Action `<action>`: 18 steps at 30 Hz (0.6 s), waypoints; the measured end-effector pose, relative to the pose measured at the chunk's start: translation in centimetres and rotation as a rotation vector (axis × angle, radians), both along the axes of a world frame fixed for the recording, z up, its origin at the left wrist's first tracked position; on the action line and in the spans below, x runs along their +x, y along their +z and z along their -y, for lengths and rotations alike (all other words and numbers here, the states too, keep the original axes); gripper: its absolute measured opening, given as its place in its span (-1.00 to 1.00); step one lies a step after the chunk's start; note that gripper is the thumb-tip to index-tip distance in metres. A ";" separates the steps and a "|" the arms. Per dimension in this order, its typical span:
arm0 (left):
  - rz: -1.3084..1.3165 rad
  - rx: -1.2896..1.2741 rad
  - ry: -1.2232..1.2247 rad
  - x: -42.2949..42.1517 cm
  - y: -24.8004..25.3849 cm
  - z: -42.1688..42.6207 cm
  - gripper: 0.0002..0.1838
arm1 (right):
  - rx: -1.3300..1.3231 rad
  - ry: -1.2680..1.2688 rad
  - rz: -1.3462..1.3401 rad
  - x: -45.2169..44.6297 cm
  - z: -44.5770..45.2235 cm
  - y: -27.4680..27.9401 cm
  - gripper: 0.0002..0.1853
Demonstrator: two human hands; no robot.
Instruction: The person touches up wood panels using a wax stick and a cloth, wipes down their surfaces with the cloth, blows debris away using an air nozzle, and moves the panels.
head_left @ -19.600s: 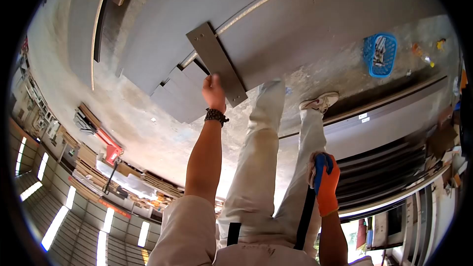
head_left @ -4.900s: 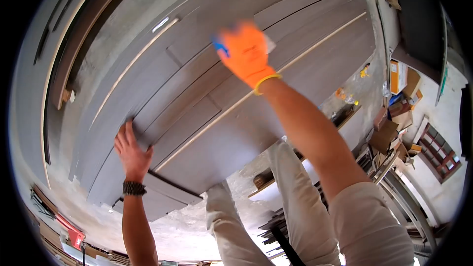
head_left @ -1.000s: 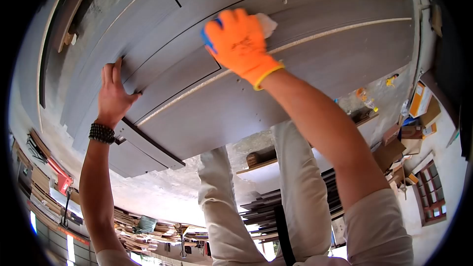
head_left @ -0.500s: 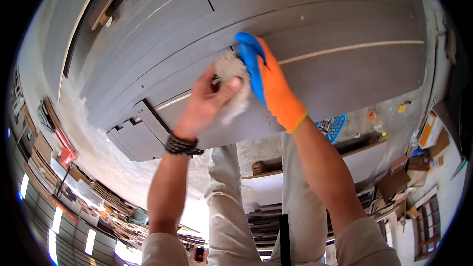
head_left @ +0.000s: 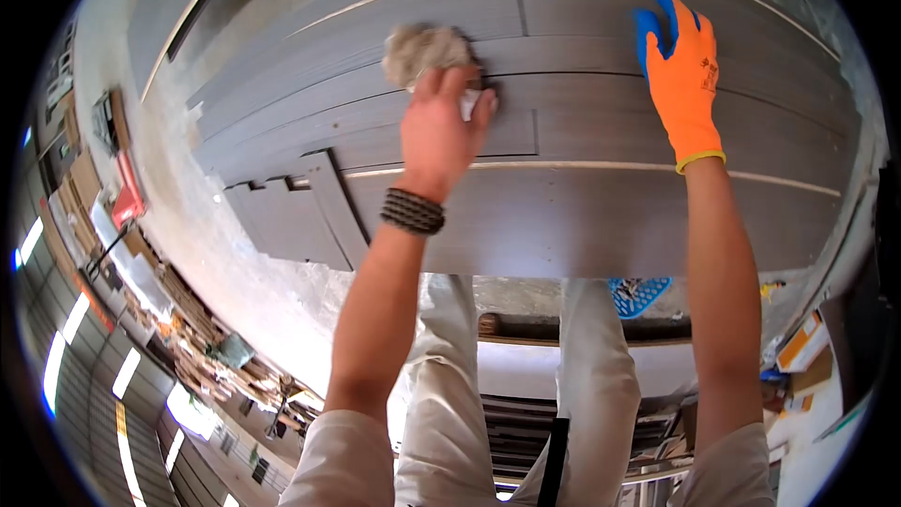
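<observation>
My bare left hand, with a dark braided bracelet at the wrist, is closed on a fluffy grey-beige rag. The rag is blurred and lies against the dark grey boards, left of their middle. A whitish bit shows between thumb and fingers. On my right hand is an orange glove with blue palm and fingertips. Its fingers are spread over the far right part of the boards and hold nothing. Whether they touch the surface I cannot tell.
Smaller notched grey pieces lie at the near left of the boards. A blue basket with small parts stands on the floor by my legs. An orange-and-white box is at the right. Stacked planks line the left.
My hands, close together at the rag before, are now apart. The left has carried the rag forward over the boards; the gloved right has moved away to the right. The view has shifted.
</observation>
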State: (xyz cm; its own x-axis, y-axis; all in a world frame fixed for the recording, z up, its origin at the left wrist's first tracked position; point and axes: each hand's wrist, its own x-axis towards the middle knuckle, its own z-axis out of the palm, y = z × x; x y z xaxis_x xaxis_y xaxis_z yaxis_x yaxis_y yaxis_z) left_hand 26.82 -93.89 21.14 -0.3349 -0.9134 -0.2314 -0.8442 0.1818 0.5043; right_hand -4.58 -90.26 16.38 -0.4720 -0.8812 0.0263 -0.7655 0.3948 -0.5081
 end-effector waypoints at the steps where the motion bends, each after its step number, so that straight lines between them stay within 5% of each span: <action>1: 0.021 -0.008 0.014 -0.1 -0.1 0.4 -0.51 | 0.036 0.045 -0.092 0.6 0.9 -0.9 -0.43; 3: 0.002 -0.472 -0.051 -0.3 -0.4 1.4 -0.52 | 0.116 0.073 -0.221 2.0 1.3 -2.0 -0.43; 6: -0.119 -0.549 0.097 -1.8 -2.6 4.1 -0.47 | 0.188 0.095 -0.345 2.5 0.9 -3.4 -0.43; 11: -0.066 -0.455 0.157 -5.2 -8.3 1.4 -0.38 | 0.147 0.111 -0.381 1.3 0.5 -4.6 -0.41; 13: -0.290 -0.372 0.066 -6.4 -8.5 -0.1 -0.36 | 0.162 0.090 -0.341 1.4 0.7 -4.3 -0.39; 16: -0.316 -0.349 -0.286 -7.7 -8.4 -0.8 -0.26 | 0.165 0.129 -0.350 1.3 0.7 -4.0 -0.37; 18: -0.285 -0.315 -0.260 -5.1 -8.3 1.2 -0.23 | 0.164 0.150 -0.360 1.0 0.5 -4.1 -0.36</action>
State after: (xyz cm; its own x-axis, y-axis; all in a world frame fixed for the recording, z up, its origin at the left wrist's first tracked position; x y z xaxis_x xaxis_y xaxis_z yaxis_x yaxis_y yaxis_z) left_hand 21.72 -95.12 12.83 -0.5708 -0.8020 0.1760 -0.5872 0.5486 0.5952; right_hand -3.62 -90.74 12.31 -0.3242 -0.9458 0.0199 -0.9379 0.3185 -0.1377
